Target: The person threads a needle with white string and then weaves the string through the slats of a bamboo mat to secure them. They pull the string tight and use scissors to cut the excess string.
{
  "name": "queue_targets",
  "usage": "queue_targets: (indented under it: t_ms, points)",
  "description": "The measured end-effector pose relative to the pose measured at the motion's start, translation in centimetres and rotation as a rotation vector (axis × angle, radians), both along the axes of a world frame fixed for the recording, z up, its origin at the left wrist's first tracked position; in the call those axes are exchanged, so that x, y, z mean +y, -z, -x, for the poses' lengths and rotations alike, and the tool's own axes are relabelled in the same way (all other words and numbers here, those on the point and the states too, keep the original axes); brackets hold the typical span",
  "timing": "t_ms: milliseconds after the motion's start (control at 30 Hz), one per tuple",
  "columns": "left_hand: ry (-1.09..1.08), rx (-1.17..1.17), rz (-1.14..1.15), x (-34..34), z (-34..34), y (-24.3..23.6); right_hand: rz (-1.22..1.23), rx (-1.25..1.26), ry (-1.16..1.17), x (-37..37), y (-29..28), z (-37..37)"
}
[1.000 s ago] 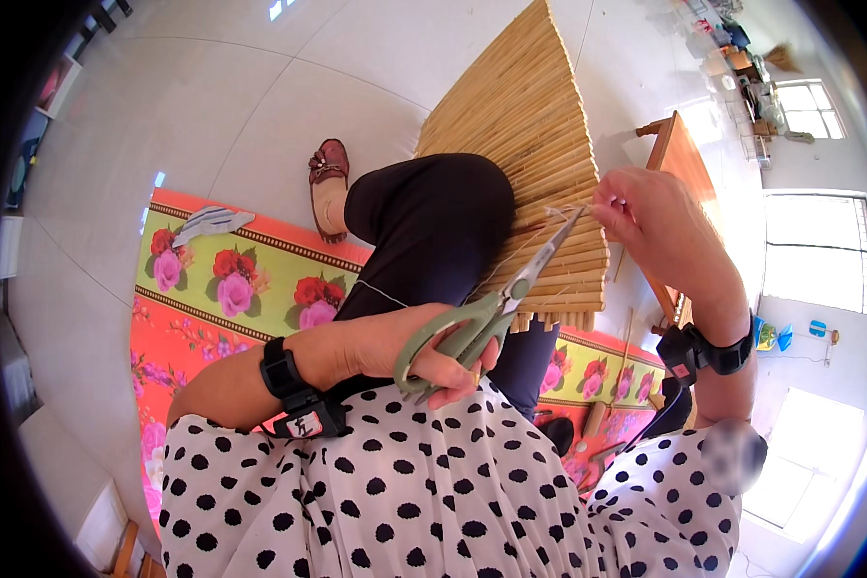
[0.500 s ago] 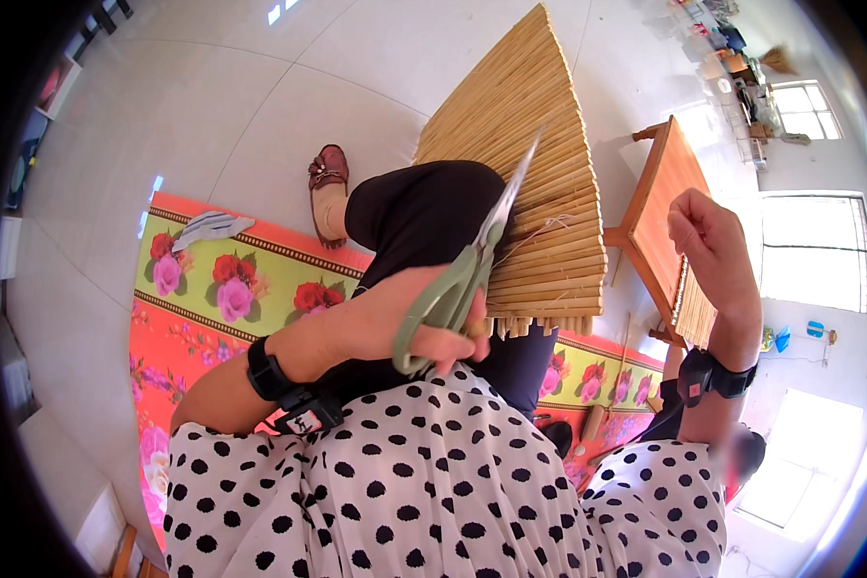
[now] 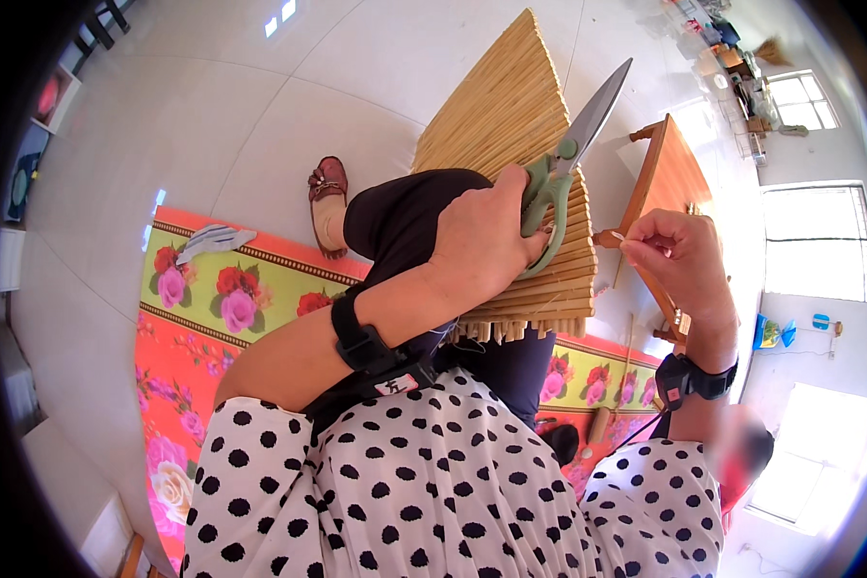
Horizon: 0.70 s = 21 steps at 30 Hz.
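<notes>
My left hand (image 3: 486, 236) grips the green handles of a pair of scissors (image 3: 547, 197), whose metal blades look closed and point up and right, past the mat's right edge. Beneath them a mat of thin tan sticks (image 3: 491, 106), bound side by side, leans over my dark-trousered knee (image 3: 405, 212). My right hand (image 3: 682, 258) is raised to the right of the mat, with thumb and forefinger pinched together. From the pinch sticks out a short pale strand (image 3: 619, 236) that looks like string.
A flowered red and green mat (image 3: 231, 289) covers the floor, with a striped glove-like cloth (image 3: 217, 241) on it. A low wooden table (image 3: 669, 183) stands to the right. Beyond it are a cluttered shelf (image 3: 732, 72) and bright windows (image 3: 819, 236).
My left hand has moved up and right with the scissors, across the stick mat. My right hand has come down and left; a pale strand now shows in its pinch.
</notes>
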<state>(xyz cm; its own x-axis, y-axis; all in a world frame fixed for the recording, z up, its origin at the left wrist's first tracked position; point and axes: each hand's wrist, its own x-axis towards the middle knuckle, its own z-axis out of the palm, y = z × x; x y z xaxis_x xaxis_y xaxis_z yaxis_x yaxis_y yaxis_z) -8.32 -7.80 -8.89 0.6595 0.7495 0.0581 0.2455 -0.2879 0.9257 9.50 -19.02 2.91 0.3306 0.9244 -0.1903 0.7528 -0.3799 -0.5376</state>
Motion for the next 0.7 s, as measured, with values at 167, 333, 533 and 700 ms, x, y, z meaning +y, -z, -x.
queue_targets:
  t_ms: [167,333,533,700]
  points:
    - [0.092,-0.154,0.223,1.1,1.0,0.3,-0.053,0.009,0.0,-0.2,0.5,0.2]
    - [0.181,-0.203,0.498,2.1,2.0,-0.3,-0.088,0.096,-0.002,-0.1,1.0,0.1]
    - [0.142,-0.219,0.381,2.3,1.6,-0.4,-0.178,0.07,-0.043,1.8,0.0,2.2]
    - [0.143,-0.243,0.342,1.6,1.9,-0.7,-0.107,-0.299,-0.35,4.3,0.1,3.9]
